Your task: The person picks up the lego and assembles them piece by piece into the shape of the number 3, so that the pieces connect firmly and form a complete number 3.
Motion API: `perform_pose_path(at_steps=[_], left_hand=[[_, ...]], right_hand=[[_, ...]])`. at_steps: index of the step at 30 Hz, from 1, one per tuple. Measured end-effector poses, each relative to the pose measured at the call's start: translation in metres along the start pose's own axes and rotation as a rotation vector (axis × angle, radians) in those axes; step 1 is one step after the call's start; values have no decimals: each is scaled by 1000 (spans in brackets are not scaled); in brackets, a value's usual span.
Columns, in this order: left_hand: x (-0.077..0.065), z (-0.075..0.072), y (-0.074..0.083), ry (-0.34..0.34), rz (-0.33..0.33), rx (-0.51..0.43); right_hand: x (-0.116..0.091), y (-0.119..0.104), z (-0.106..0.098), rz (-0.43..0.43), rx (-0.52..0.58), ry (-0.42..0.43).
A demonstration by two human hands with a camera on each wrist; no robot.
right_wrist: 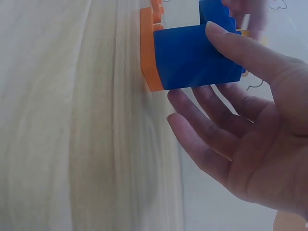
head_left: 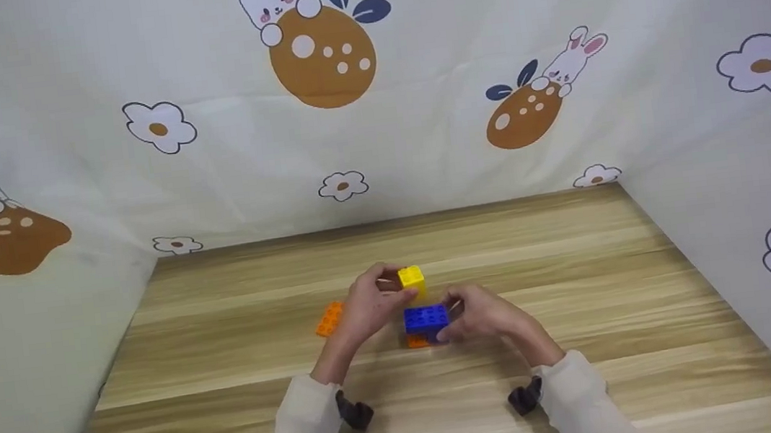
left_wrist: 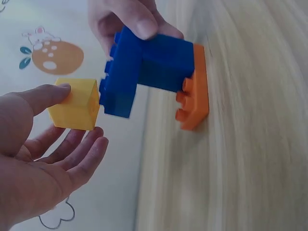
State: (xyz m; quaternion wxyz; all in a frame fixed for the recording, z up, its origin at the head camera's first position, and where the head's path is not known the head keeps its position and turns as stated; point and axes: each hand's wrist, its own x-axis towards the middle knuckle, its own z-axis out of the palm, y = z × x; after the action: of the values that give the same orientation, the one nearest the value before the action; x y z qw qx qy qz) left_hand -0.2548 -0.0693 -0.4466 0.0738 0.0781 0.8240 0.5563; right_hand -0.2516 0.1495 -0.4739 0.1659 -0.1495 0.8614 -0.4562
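My left hand [head_left: 368, 302] pinches a yellow toy brick [head_left: 412, 282] between thumb and fingers. In the left wrist view that brick [left_wrist: 74, 103] is close beside the studded face of a long blue brick [left_wrist: 122, 79]. The long brick sits over a second blue brick [left_wrist: 166, 62], which stands on one end of a studded orange brick [left_wrist: 198, 91] on the table. Together they form a stepped stack with a gap under the overhang. My right hand [head_left: 480, 311] holds the blue part of the stack, its thumb on the blue side in the right wrist view.
A flat orange studded brick [head_left: 330, 318] lies on the wooden table [head_left: 247, 399] left of my left hand, partly covered by it. Patterned cloth [head_left: 419, 133] rises behind the table and along both sides. Each wrist carries a small black mount.
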Motion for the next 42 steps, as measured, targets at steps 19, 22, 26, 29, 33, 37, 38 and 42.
perform_pose_path(at_steps=[19, 22, 26, 29, 33, 37, 38, 42], left_hand=[[-13, 22, -2, -135, 86, 13], [-12, 21, -5, -155, 102, -6], [-12, 19, -6, -161, 101, 0], [-13, 17, -6, -157, 90, 16], [-13, 17, -6, -157, 83, 21], [-12, 19, -6, -167, 88, 23], [-11, 19, -7, -169, 88, 23], [-9, 19, -8, -161, 78, 29]], right_hand=[[3, 3, -1, 18, 8, -38], [2, 4, -1, -1, 23, -49], [1, 4, -1, -10, 22, -44], [2, 3, -1, -6, 20, -33], [2, 3, 0, 4, 24, -30], [1, 4, 0, 21, 3, -17], [1, 3, 0, 24, -3, -16], [1, 3, 0, 34, 2, -20]])
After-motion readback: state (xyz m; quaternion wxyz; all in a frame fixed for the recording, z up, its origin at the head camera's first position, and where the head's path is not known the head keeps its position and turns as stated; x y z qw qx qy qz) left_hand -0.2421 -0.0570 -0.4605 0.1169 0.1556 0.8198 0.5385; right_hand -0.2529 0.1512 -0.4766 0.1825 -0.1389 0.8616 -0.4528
